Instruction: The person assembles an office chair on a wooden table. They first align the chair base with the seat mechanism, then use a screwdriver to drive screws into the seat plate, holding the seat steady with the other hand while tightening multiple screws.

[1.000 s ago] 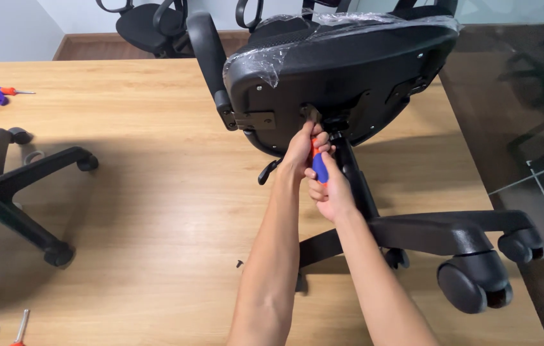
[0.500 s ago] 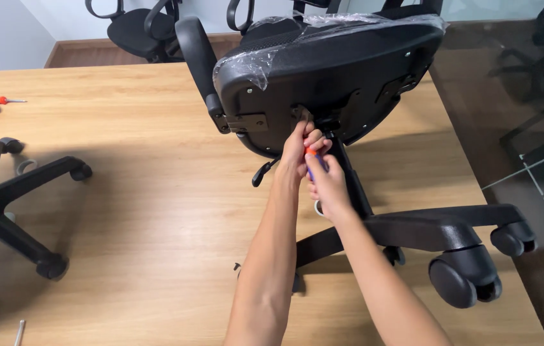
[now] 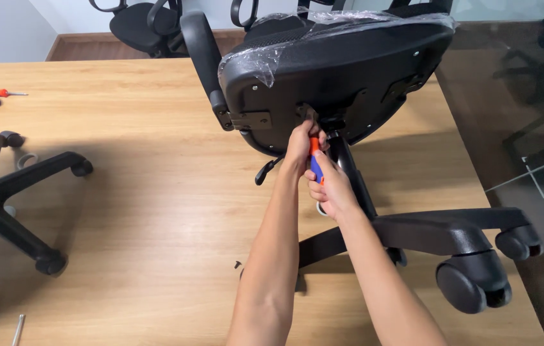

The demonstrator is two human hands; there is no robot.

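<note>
Under seat (image 3: 342,77), orange-blue screwdriver (image 3: 315,163)

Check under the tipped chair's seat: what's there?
Under the seat: black pan, armrest bracket, gas column running to the wheeled base. Left hand and right hand grip an orange-blue screwdriver there. Its tip and the screw are hidden.
</note>
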